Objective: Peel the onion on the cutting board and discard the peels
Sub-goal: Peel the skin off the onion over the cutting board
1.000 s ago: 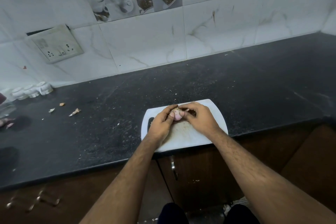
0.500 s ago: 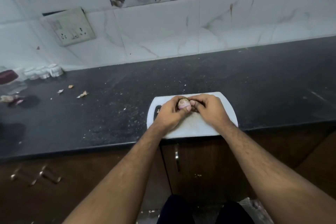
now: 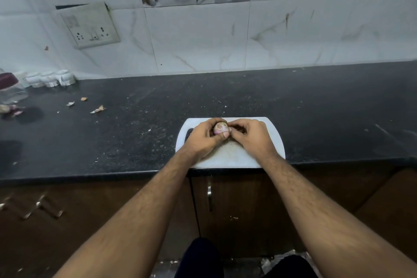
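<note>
A small, round, pale pink onion (image 3: 220, 128) with papery scraps on its skin is held just above the white plastic cutting board (image 3: 274, 142), which lies at the near edge of the black speckled stone worktop (image 3: 316, 108). The left hand (image 3: 204, 139) grips the onion from its 9 o'clock side, thumb across the front. The right hand (image 3: 252, 136), at 3 o'clock, pinches at the onion's skin with curled fingertips. Loose dry brown peel scraps (image 3: 98, 109) lie on the worktop toward 10 o'clock, well apart from the board.
</note>
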Demonstrator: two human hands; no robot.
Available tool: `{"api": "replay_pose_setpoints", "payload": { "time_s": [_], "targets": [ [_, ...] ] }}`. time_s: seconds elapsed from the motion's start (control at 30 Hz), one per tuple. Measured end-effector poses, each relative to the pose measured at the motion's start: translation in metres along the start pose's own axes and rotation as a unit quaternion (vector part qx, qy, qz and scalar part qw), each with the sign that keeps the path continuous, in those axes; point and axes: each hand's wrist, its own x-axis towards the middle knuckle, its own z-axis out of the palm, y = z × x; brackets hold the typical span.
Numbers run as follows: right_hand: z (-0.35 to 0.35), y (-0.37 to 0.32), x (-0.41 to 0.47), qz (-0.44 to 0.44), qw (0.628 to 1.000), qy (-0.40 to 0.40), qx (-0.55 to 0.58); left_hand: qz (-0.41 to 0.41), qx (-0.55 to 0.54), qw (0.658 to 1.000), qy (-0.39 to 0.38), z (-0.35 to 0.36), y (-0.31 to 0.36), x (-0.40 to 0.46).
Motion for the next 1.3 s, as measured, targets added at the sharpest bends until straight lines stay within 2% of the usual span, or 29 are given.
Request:
{"api": "replay_pose_setpoints", "payload": {
  "time_s": [0.33, 0.67, 0.9, 1.07, 1.3],
  "targets": [
    [0.007, 0.009, 0.008, 0.053, 0.998, 0.043, -0.017, 0.010, -0.029, 0.999, -0.022, 0.003, 0.000, -0.003],
    [0.007, 0.007, 0.007, 0.072, 0.996, 0.056, -0.006, 0.026, -0.026, 0.999, 0.007, 0.000, 0.000, -0.002],
    [0.006, 0.010, 0.010, 0.093, 0.992, 0.083, -0.024, -0.011, -0.126, 0.992, 0.006, -0.001, 0.002, 0.000],
    [0.007, 0.011, 0.009, 0.031, 0.993, 0.093, -0.059, -0.017, -0.093, 0.995, 0.038, 0.001, 0.002, 0.000],
    [0.006, 0.005, 0.005, -0.031, 0.998, 0.059, -0.016, 0.002, -0.084, 0.996, 0.042, 0.001, -0.001, 0.002]
  ]
}}
